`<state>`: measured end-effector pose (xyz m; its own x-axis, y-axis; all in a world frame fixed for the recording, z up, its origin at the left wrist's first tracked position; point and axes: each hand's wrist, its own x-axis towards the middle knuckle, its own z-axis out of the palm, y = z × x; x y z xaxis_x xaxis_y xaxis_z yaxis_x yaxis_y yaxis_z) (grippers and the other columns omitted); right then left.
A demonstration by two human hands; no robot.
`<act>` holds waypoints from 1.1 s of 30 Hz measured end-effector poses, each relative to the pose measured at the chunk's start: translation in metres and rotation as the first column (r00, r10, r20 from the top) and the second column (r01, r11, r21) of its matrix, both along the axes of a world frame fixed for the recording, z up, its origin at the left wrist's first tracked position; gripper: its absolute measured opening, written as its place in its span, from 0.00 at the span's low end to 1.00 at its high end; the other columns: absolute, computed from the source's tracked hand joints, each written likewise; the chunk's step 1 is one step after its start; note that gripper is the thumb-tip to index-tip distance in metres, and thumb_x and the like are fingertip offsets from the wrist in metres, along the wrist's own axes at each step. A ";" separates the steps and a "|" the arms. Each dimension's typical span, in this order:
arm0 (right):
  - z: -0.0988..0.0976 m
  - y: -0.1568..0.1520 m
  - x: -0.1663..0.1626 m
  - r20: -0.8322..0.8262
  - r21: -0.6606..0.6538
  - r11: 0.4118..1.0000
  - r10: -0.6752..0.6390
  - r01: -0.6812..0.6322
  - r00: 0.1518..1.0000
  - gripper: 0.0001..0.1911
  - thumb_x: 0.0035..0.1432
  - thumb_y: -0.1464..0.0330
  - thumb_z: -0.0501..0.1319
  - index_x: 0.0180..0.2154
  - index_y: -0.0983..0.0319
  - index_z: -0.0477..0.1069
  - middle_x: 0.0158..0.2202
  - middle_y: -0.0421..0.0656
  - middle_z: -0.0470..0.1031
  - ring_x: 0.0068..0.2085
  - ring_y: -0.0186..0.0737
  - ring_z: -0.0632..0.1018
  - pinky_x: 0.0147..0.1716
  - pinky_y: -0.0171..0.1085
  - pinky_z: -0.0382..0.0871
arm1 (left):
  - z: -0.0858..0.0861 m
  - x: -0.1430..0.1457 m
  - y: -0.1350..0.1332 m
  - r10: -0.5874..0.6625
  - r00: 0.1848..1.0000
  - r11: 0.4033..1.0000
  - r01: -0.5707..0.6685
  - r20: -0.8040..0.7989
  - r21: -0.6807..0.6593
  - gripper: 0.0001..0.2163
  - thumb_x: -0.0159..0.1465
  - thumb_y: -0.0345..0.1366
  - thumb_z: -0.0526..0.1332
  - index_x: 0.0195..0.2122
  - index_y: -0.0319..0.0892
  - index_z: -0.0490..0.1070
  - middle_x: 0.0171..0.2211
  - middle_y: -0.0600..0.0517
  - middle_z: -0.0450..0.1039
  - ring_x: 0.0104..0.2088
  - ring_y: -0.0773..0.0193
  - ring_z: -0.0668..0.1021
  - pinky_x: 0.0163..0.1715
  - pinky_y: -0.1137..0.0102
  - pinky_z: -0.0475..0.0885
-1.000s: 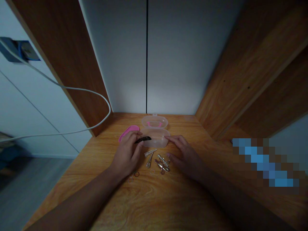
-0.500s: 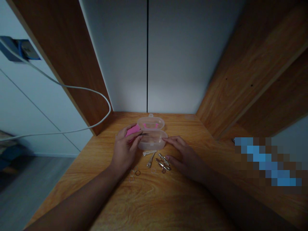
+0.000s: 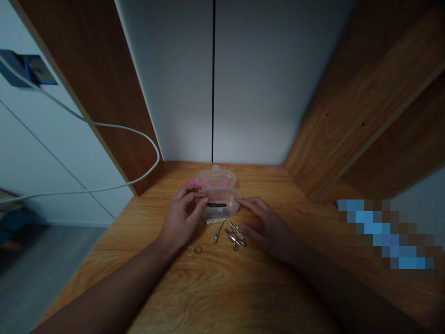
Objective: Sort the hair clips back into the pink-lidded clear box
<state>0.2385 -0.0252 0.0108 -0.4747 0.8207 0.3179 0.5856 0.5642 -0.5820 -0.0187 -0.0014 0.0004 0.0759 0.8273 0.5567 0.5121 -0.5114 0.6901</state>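
A clear plastic case (image 3: pixel 227 214) stands open on the wooden surface, its lid (image 3: pixel 216 172) tipped back and pink strips showing there. Dark hairpins (image 3: pixel 216 204) lie inside. At the case's left end, my left hand (image 3: pixel 182 215) is open with thumb and fingers slightly apart, holding nothing visible. A pink object (image 3: pixel 192 183) sits behind its fingers, mostly hidden. My right hand (image 3: pixel 266 225) is open, an index fingertip touching the case's right end. Several metal hair clips (image 3: pixel 235 237) lie in front of the case, close to my right thumb.
Small hair ties (image 3: pixel 198 250), some clear and one dark, lie left of the clips. A white cable (image 3: pixel 121 127) loops past the left wooden panel (image 3: pixel 104 88). A pale panel (image 3: pixel 187 93) closes off the back, and a wooden panel (image 3: pixel 333 116) stands at right.
The dark hairpins have gone from my left fingers into the case, and those fingers have parted. The pink object now shows less behind the hand. My right hand has stayed put.
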 end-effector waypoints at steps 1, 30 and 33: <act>0.000 0.000 0.000 0.003 0.001 1.000 0.000 0.000 1.000 0.32 0.61 0.71 0.62 0.64 0.52 0.59 0.58 0.47 0.67 0.58 0.49 0.70 0.59 0.52 0.65 | 0.001 0.001 -0.001 -0.012 1.000 1.000 0.012 -0.003 0.004 0.08 0.66 0.38 0.62 0.41 0.43 0.79 0.49 0.46 0.72 0.53 0.54 0.75 0.56 0.55 0.69; 0.005 -0.007 -0.007 0.122 -0.003 0.987 0.160 -0.161 0.980 0.06 0.56 0.73 0.63 0.38 0.60 0.71 0.39 0.44 0.74 0.43 0.44 0.73 0.43 0.43 0.67 | 0.014 0.004 -0.021 -0.042 0.966 0.926 0.133 -0.254 0.353 0.08 0.64 0.27 0.61 0.42 0.43 0.76 0.54 0.44 0.68 0.55 0.52 0.72 0.55 0.54 0.69; 0.003 -0.006 -0.005 0.135 -0.007 0.987 0.161 -0.161 0.978 0.06 0.56 0.74 0.63 0.37 0.60 0.71 0.36 0.43 0.74 0.41 0.43 0.73 0.41 0.41 0.67 | 0.017 0.006 -0.026 -0.118 0.936 0.876 0.255 -0.331 0.409 0.08 0.63 0.27 0.63 0.42 0.43 0.76 0.50 0.45 0.70 0.51 0.54 0.74 0.50 0.58 0.70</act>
<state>0.2331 -0.0313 0.0135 -0.6393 0.7290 0.2448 0.5600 0.6595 -0.5014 -0.0127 -0.0271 0.0174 0.4164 0.4556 0.7868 0.5161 -0.8309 0.2080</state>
